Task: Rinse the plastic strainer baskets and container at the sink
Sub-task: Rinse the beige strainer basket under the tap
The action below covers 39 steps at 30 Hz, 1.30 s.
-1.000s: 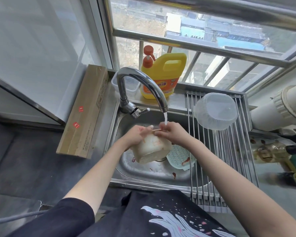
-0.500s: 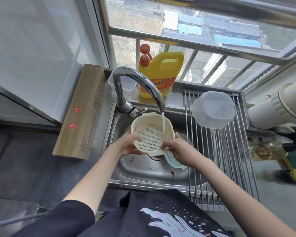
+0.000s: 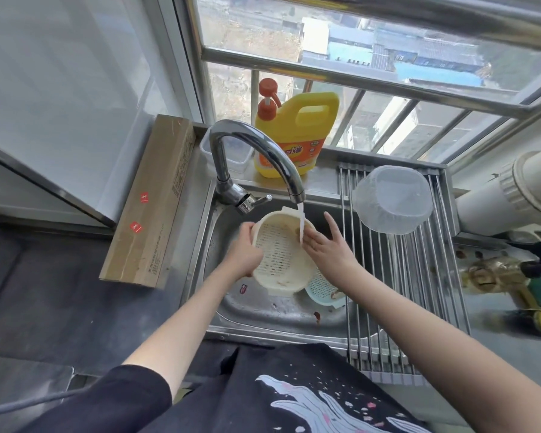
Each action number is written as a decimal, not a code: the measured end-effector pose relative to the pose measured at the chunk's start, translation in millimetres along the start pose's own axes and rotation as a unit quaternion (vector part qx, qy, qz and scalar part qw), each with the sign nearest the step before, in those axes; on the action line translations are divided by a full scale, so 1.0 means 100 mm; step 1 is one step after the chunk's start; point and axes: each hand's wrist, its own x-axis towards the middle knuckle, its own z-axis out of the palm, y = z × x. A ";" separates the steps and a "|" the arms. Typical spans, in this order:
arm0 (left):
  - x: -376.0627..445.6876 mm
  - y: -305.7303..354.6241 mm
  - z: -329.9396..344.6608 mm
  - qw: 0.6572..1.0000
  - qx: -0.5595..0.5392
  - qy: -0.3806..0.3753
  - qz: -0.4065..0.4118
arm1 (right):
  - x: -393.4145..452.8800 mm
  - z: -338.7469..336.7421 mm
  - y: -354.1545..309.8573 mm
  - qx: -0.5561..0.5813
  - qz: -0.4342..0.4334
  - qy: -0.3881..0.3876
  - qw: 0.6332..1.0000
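A cream plastic strainer basket point(image 3: 278, 254) is tilted with its inside facing me, under the running faucet point(image 3: 263, 157) in the steel sink point(image 3: 263, 310). My left hand point(image 3: 247, 254) grips its left rim. My right hand point(image 3: 325, 245) is open, its straight fingers spread against the basket's right side where the water stream falls. A light green strainer basket point(image 3: 324, 289) lies in the sink just below and to the right, partly hidden by the cream one. A clear plastic container point(image 3: 392, 198) rests upside down on the drying rack point(image 3: 419, 292).
A yellow detergent jug point(image 3: 294, 135) with an orange pump stands behind the faucet, beside a small clear box point(image 3: 241, 154). A long cardboard box point(image 3: 156, 201) lies left of the sink. A white pipe point(image 3: 512, 189) and clutter sit on the right.
The cream basket has turned from bottom-up to inside-up under the water. My right hand let go of its rim and now spreads flat against its right side.
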 end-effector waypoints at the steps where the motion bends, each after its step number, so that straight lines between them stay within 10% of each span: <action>1: 0.01 0.00 -0.01 0.999 0.024 0.025 0.021 | -0.01 0.03 -0.04 0.007 -0.005 0.002 1.000; 6: 0.03 0.05 0.07 0.988 0.043 0.122 0.088 | -0.08 0.10 -0.49 0.261 -0.024 0.027 0.965; 11: -0.05 0.07 0.25 0.985 0.001 0.133 0.109 | -0.10 -0.13 -0.76 0.605 0.030 -0.014 0.795; 17: -0.12 0.08 0.29 0.982 -0.020 0.130 0.134 | -0.11 0.20 -0.49 0.289 0.114 0.048 0.949; 22: -0.07 0.10 0.30 0.978 -0.034 0.133 0.158 | -0.06 -0.18 -0.86 0.416 0.053 0.062 0.906; 28: -0.03 -0.09 0.24 0.980 -0.086 0.114 0.140 | -0.08 0.09 -0.57 0.237 0.146 0.065 0.958; 33: 0.04 -0.08 0.32 0.978 -0.168 0.093 0.075 | -0.08 0.00 -0.80 0.391 0.026 0.112 0.913; 39: 0.04 -0.13 0.29 0.915 -0.393 -0.022 -0.084 | -0.14 0.14 -0.35 0.143 0.019 0.169 0.975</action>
